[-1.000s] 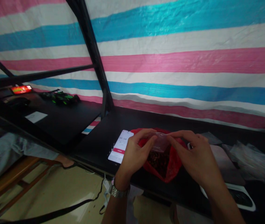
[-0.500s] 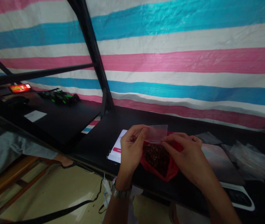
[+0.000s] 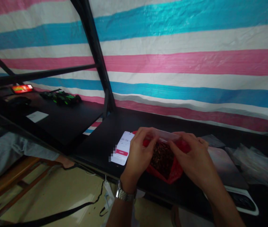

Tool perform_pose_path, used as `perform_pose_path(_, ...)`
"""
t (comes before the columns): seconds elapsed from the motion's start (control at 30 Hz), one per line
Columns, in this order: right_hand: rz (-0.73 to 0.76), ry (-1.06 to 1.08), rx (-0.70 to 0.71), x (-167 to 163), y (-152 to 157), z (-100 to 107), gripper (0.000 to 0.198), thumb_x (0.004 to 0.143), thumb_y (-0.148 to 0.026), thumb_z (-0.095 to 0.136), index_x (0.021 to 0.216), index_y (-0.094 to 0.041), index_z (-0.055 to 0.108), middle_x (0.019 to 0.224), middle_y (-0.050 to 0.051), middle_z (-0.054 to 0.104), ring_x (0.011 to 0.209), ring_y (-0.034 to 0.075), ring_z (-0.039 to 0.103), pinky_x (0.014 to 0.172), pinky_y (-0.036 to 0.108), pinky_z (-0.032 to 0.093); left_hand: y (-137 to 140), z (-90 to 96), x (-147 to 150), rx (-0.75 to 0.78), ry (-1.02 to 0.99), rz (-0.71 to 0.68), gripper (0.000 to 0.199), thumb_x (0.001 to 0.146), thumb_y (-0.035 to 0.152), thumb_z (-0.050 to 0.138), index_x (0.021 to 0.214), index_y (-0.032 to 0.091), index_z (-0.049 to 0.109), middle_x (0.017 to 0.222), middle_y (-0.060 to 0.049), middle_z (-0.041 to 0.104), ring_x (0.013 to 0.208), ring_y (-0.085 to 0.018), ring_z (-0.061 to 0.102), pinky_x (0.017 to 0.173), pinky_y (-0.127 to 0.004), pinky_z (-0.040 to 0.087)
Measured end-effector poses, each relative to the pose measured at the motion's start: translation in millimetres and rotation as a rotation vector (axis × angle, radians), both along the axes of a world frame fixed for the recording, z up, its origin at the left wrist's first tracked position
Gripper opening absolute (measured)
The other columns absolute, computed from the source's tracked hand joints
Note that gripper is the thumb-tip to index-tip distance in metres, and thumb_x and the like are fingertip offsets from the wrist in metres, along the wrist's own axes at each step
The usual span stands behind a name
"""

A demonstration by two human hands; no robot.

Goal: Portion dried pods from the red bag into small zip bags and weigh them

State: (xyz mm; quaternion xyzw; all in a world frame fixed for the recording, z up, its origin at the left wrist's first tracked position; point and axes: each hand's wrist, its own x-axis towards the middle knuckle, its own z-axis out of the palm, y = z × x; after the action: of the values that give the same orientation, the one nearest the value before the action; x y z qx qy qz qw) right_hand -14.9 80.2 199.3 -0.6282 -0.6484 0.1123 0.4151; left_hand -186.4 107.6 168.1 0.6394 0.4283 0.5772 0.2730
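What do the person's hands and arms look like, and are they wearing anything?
The left hand and the right hand have no gloves. No sleeves show on the arms. Around the left wrist is a shiny silver watch with a metal-link band; its face can't be made out. No watch shows on the right wrist.

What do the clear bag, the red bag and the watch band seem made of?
The clear bag looks like thin, smooth plastic: it is translucent, with pale glints. The red bag is probably soft plastic film, slightly glossy, judging by its creases and sheen. The watch band seems polished metal, being silvery and linked, though coated plastic could look alike.
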Motion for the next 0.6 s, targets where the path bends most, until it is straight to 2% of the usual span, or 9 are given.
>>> perform_pose_path(0.1,-0.146,0.118,0.113,21,-1,7,0.029,0.084,-0.044,0.066,0.108,-0.03,0.075,0.103,0.005,0.08,0.097,0.031,0.073,0.097,0.052,0.046,1,0.6,-6,0.211,0.01,0.398,0.016,0.094,0.019,0.069,0.109,0.024,0.072,0.113,-0.006,0.066,0.1,-0.02,0.066,0.086,-0.033,0.057)
perform_pose_path(0.17,-0.343,0.19,0.174,46,-1,15,0.038,0.082,-0.044,0.068,0.114,-0.026,0.075,0.108,0.009,0.08,0.102,0.033,0.073,0.095,0.049,0.05,4,0.3,-12,0.241,0.035,0.555,0.022,0.091,0.02,0.072,0.112,0.024,0.07,0.113,-0.007,0.063,0.1,-0.021,0.063,0.084,-0.034,0.056)
perform_pose_path(0.2,-0.462,0.206,0.166,61,0,18,0.038,0.08,-0.042,0.068,0.112,-0.023,0.076,0.109,0.013,0.08,0.104,0.036,0.073,0.095,0.049,0.05,5,-0.7,-16,0.225,0.047,0.571,0.028,0.089,0.02,0.074,0.116,0.024,0.068,0.115,-0.007,0.062,0.1,-0.021,0.062,0.083,-0.034,0.056)
perform_pose_path(0.3,-0.733,0.173,0.0,113,4,23,0.029,0.083,-0.04,0.061,0.098,-0.019,0.076,0.11,0.022,0.079,0.111,0.043,0.072,0.096,0.053,0.049,10,-5.6,-24,0.158,0.021,0.508,0.035,0.087,0.021,0.075,0.121,0.022,0.066,0.119,-0.008,0.059,0.095,-0.019,0.061,0.079,-0.032,0.057)
perform_pose_path(0.37,-0.765,0.066,-0.108,145,9,20,0.028,0.085,-0.041,0.06,0.101,-0.022,0.073,0.115,0.022,0.078,0.119,0.047,0.069,0.096,0.059,0.047,11,-8.4,-26,0.149,-0.005,0.494,0.033,0.087,0.021,0.074,0.119,0.022,0.067,0.118,-0.007,0.058,0.092,-0.017,0.061,0.076,-0.031,0.058)
perform_pose_path(0.43,-0.767,0.015,-0.222,169,14,11,0.017,0.079,-0.035,0.068,0.091,-0.024,0.07,0.1,0.021,0.079,0.116,0.051,0.068,0.097,0.066,0.042,11,-9.2,-26,0.162,-0.018,0.502,0.032,0.087,0.021,0.073,0.118,0.023,0.068,0.118,-0.006,0.057,0.09,-0.016,0.061,0.075,-0.03,0.058)
perform_pose_path(0.5,-0.687,-0.048,-0.323,182,18,-2,0.014,0.077,-0.036,0.071,0.085,-0.025,0.067,0.091,0.021,0.078,0.11,0.051,0.069,0.096,0.067,0.04,10,-8.7,-26,0.168,-0.026,0.511,0.032,0.087,0.021,0.072,0.119,0.023,0.067,0.119,-0.006,0.056,0.088,-0.015,0.061,0.076,-0.03,0.057)
perform_pose_path(0.57,-0.627,-0.175,-0.335,186,21,-16,0.02,0.078,-0.041,0.071,0.088,-0.023,0.07,0.095,0.024,0.076,0.112,0.053,0.066,0.092,0.067,0.039,9,-8.1,-24,0.164,-0.027,0.52,0.034,0.086,0.02,0.072,0.119,0.023,0.066,0.12,-0.006,0.056,0.087,-0.015,0.06,0.076,-0.03,0.057)
perform_pose_path(0.6,-0.61,-0.25,-0.296,186,22,-23,0.025,0.079,-0.043,0.07,0.092,-0.022,0.073,0.102,0.027,0.075,0.116,0.054,0.063,0.09,0.067,0.039,10,-8.0,-23,0.16,-0.025,0.524,0.034,0.086,0.021,0.072,0.119,0.023,0.065,0.12,-0.006,0.056,0.086,-0.014,0.06,0.076,-0.03,0.057)
